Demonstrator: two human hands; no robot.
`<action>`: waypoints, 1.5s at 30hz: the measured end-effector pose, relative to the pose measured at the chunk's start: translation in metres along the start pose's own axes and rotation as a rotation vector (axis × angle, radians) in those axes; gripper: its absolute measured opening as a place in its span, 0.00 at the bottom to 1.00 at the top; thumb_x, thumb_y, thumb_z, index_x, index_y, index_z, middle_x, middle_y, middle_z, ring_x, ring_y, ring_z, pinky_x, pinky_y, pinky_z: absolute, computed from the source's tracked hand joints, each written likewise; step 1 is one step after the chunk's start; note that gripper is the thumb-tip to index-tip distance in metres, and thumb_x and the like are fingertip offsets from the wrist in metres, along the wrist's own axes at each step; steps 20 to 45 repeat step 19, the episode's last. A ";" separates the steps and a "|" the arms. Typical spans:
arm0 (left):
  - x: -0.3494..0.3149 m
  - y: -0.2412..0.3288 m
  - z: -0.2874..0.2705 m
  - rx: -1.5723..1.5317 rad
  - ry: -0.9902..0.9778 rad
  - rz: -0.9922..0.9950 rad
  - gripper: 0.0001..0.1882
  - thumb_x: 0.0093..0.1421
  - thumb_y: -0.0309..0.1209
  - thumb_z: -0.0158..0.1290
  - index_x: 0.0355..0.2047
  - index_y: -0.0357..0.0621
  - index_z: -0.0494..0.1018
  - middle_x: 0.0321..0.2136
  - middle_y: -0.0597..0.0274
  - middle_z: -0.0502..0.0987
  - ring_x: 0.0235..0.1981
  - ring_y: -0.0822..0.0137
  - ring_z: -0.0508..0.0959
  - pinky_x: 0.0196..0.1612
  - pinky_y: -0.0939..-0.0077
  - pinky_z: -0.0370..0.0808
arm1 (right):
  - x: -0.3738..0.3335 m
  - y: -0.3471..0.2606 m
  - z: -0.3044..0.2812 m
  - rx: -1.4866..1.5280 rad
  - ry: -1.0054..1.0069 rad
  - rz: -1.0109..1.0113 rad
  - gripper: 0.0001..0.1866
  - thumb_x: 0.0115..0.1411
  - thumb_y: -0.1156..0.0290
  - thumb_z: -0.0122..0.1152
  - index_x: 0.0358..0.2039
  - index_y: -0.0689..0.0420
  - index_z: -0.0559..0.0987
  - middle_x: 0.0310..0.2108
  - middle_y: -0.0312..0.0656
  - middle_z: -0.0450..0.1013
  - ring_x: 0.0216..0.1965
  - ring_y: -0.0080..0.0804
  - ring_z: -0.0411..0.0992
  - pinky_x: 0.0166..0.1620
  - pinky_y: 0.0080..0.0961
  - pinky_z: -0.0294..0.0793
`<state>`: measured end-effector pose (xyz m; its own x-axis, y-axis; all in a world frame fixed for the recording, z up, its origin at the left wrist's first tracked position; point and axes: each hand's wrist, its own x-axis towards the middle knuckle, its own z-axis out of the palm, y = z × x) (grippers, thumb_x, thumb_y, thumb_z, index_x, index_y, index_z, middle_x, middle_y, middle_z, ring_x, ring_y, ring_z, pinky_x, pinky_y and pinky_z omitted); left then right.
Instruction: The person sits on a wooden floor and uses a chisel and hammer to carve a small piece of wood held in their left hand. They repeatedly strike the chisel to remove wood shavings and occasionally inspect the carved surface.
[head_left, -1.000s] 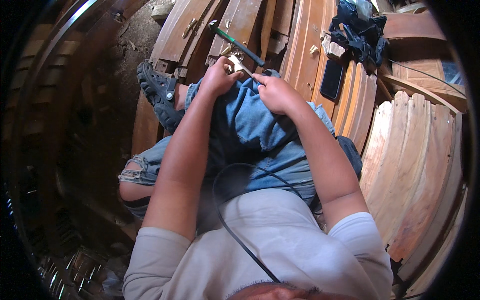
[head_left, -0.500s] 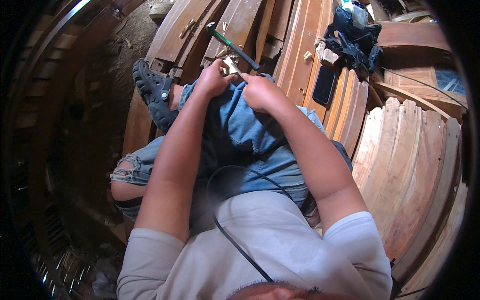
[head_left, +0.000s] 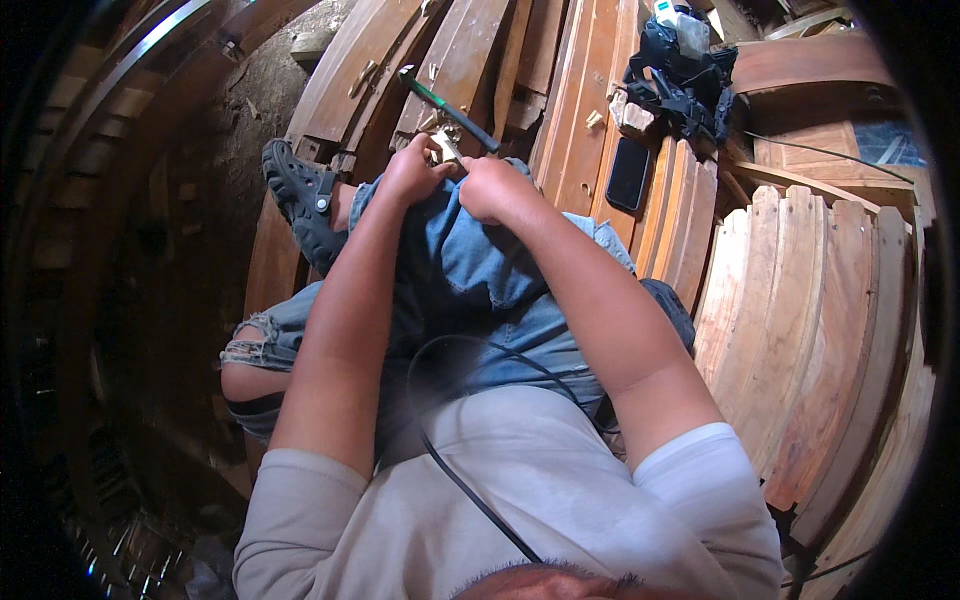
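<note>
Over my raised jeans-clad knee, my left hand (head_left: 412,172) is closed round a small pale piece of wood (head_left: 438,150). My right hand (head_left: 494,190) grips a narrow-bladed cutting tool (head_left: 452,150), a knife or chisel; its handle is hidden in the fist. The blade points up and left against the pale wood, so the two hands are almost together. Just beyond them, a hammer (head_left: 449,108) with a green and black handle lies across the boards, its head toward the far left.
Brown wooden boards (head_left: 570,130) lie beneath and ahead, scattered with wood chips (head_left: 595,119). To the right are a black phone (head_left: 628,172), a black bag (head_left: 680,85) and a row of pale planks (head_left: 790,290). A dark clog (head_left: 300,200) covers my left foot. A black cable (head_left: 465,485) loops over my shirt.
The view has shifted slightly, so the boards, phone and bag appear further left. Both hands keep their grips, with the blade still at the pale wood.
</note>
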<state>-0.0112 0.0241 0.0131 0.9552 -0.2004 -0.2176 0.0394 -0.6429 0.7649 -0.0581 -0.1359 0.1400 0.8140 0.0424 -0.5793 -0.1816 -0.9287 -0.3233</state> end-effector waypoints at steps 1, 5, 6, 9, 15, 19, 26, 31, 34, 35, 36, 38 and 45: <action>-0.001 -0.001 -0.001 0.006 -0.006 0.002 0.30 0.54 0.46 0.74 0.51 0.44 0.77 0.45 0.44 0.85 0.49 0.45 0.85 0.52 0.54 0.80 | 0.000 -0.001 0.000 0.004 -0.005 0.003 0.24 0.66 0.69 0.53 0.61 0.54 0.80 0.58 0.55 0.79 0.59 0.54 0.78 0.62 0.46 0.77; 0.000 0.001 -0.001 -0.005 -0.005 -0.005 0.30 0.55 0.45 0.74 0.51 0.44 0.77 0.47 0.43 0.85 0.52 0.44 0.84 0.54 0.55 0.79 | 0.008 0.003 0.005 -0.014 0.007 -0.010 0.25 0.66 0.69 0.53 0.63 0.53 0.79 0.58 0.55 0.79 0.60 0.54 0.78 0.62 0.46 0.77; -0.001 0.005 -0.003 0.002 -0.020 -0.021 0.29 0.55 0.45 0.74 0.51 0.44 0.77 0.50 0.43 0.84 0.54 0.45 0.83 0.56 0.55 0.79 | 0.010 0.005 0.009 0.002 0.020 -0.007 0.25 0.66 0.69 0.53 0.63 0.53 0.79 0.58 0.54 0.79 0.60 0.54 0.78 0.62 0.46 0.77; -0.001 0.008 -0.004 0.021 -0.050 -0.025 0.29 0.56 0.45 0.74 0.52 0.45 0.76 0.53 0.42 0.83 0.57 0.44 0.83 0.58 0.55 0.78 | 0.011 0.006 0.018 0.034 0.067 0.002 0.26 0.66 0.69 0.52 0.65 0.53 0.78 0.59 0.55 0.79 0.61 0.54 0.77 0.63 0.46 0.76; -0.003 0.003 -0.001 0.060 -0.040 0.008 0.30 0.55 0.45 0.74 0.52 0.44 0.75 0.50 0.41 0.84 0.54 0.42 0.83 0.56 0.54 0.79 | 0.003 0.012 0.027 0.089 0.121 -0.044 0.29 0.65 0.69 0.51 0.67 0.55 0.76 0.60 0.58 0.78 0.62 0.54 0.77 0.64 0.45 0.75; -0.004 0.006 -0.001 0.116 -0.096 -0.016 0.32 0.59 0.46 0.72 0.55 0.44 0.72 0.53 0.36 0.82 0.57 0.39 0.82 0.59 0.52 0.77 | 0.009 0.025 0.025 0.053 0.025 -0.084 0.34 0.67 0.67 0.50 0.74 0.49 0.69 0.61 0.61 0.76 0.62 0.54 0.76 0.66 0.40 0.73; -0.004 0.006 -0.001 0.116 -0.096 -0.016 0.32 0.59 0.46 0.72 0.55 0.44 0.72 0.53 0.36 0.82 0.57 0.39 0.82 0.59 0.52 0.77 | 0.009 0.025 0.025 0.053 0.025 -0.084 0.34 0.67 0.67 0.50 0.74 0.49 0.69 0.61 0.61 0.76 0.62 0.54 0.76 0.66 0.40 0.73; -0.004 0.006 -0.001 0.116 -0.096 -0.016 0.32 0.59 0.46 0.72 0.55 0.44 0.72 0.53 0.36 0.82 0.57 0.39 0.82 0.59 0.52 0.77 | 0.009 0.025 0.025 0.053 0.025 -0.084 0.34 0.67 0.67 0.50 0.74 0.49 0.69 0.61 0.61 0.76 0.62 0.54 0.76 0.66 0.40 0.73; -0.004 0.006 -0.001 0.116 -0.096 -0.016 0.32 0.59 0.46 0.72 0.55 0.44 0.72 0.53 0.36 0.82 0.57 0.39 0.82 0.59 0.52 0.77 | 0.009 0.025 0.025 0.053 0.025 -0.084 0.34 0.67 0.67 0.50 0.74 0.49 0.69 0.61 0.61 0.76 0.62 0.54 0.76 0.66 0.40 0.73; -0.004 0.006 -0.001 0.116 -0.096 -0.016 0.32 0.59 0.46 0.72 0.55 0.44 0.72 0.53 0.36 0.82 0.57 0.39 0.82 0.59 0.52 0.77 | 0.009 0.025 0.025 0.053 0.025 -0.084 0.34 0.67 0.67 0.50 0.74 0.49 0.69 0.61 0.61 0.76 0.62 0.54 0.76 0.66 0.40 0.73; -0.004 0.006 -0.001 0.116 -0.096 -0.016 0.32 0.59 0.46 0.72 0.55 0.44 0.72 0.53 0.36 0.82 0.57 0.39 0.82 0.59 0.52 0.77 | 0.009 0.025 0.025 0.053 0.025 -0.084 0.34 0.67 0.67 0.50 0.74 0.49 0.69 0.61 0.61 0.76 0.62 0.54 0.76 0.66 0.40 0.73; -0.004 0.006 -0.001 0.116 -0.096 -0.016 0.32 0.59 0.46 0.72 0.55 0.44 0.72 0.53 0.36 0.82 0.57 0.39 0.82 0.59 0.52 0.77 | 0.009 0.025 0.025 0.053 0.025 -0.084 0.34 0.67 0.67 0.50 0.74 0.49 0.69 0.61 0.61 0.76 0.62 0.54 0.76 0.66 0.40 0.73; -0.004 0.006 -0.001 0.116 -0.096 -0.016 0.32 0.59 0.46 0.72 0.55 0.44 0.72 0.53 0.36 0.82 0.57 0.39 0.82 0.59 0.52 0.77 | 0.009 0.025 0.025 0.053 0.025 -0.084 0.34 0.67 0.67 0.50 0.74 0.49 0.69 0.61 0.61 0.76 0.62 0.54 0.76 0.66 0.40 0.73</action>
